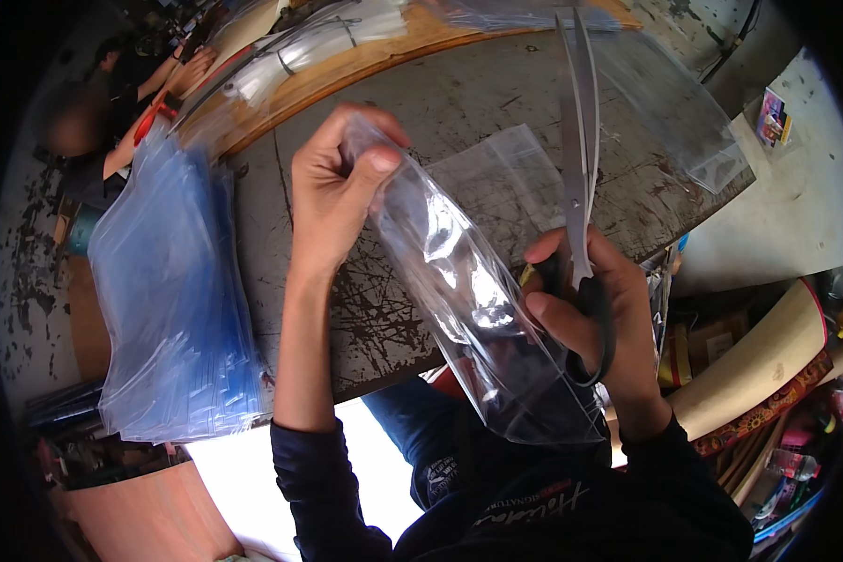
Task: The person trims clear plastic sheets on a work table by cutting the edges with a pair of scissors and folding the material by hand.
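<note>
My left hand (pixel 347 187) pinches the upper end of a clear plastic bag (pixel 459 272) between thumb and fingers. The bag hangs slantwise down to the right, shiny and creased, its lower end over the table's near edge. In my right hand (pixel 599 318) is a pair of scissors (pixel 578 169) with black handles, its long metal blades pointing up and slightly apart. The right hand is beside the bag's right edge; whether its fingers also touch the bag I cannot tell. Another clear plastic sheet (pixel 506 173) lies flat on the table behind.
A thick stack of clear bluish plastic bags (pixel 169 300) hangs over the left of the scratched table (pixel 347 80). More clear plastic (pixel 674 122) lies at the far right. Another person's hand (pixel 192 70) is at the far left. A rolled sheet (pixel 749 356) leans at the right.
</note>
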Tool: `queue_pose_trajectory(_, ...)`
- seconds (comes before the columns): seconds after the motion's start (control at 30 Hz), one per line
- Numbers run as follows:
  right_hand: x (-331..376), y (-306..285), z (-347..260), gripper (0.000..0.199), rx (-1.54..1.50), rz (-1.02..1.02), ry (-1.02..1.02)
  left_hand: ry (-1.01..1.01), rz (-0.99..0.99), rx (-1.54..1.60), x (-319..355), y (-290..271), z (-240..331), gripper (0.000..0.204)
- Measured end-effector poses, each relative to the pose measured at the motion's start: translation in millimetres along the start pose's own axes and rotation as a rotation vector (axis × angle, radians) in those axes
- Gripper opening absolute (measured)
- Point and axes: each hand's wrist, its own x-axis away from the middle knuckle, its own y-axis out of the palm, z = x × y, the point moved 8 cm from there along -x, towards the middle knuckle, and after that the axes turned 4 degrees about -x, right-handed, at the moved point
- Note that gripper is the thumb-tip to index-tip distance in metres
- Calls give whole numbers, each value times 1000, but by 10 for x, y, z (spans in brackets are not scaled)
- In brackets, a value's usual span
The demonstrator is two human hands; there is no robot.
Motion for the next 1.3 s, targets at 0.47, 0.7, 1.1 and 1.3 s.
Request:
queue_pose_trajectory(0.47,26,-66,43,29,-106,15,20,-75,4,-51,8,-8,-52,26)
queue_pose_trajectory(0.7,72,-123,12,29,-78,27,52,-40,26,-66,6,-35,-83,32)
queue_pose_trajectory(1.1,645,-1015,98,36,465,597,60,-187,339,851,23,-512,-514,42)
queue_pose_trajectory(1.3,692,-934,320,33,483,424,164,-152,339,895,52,-579,-562,35)
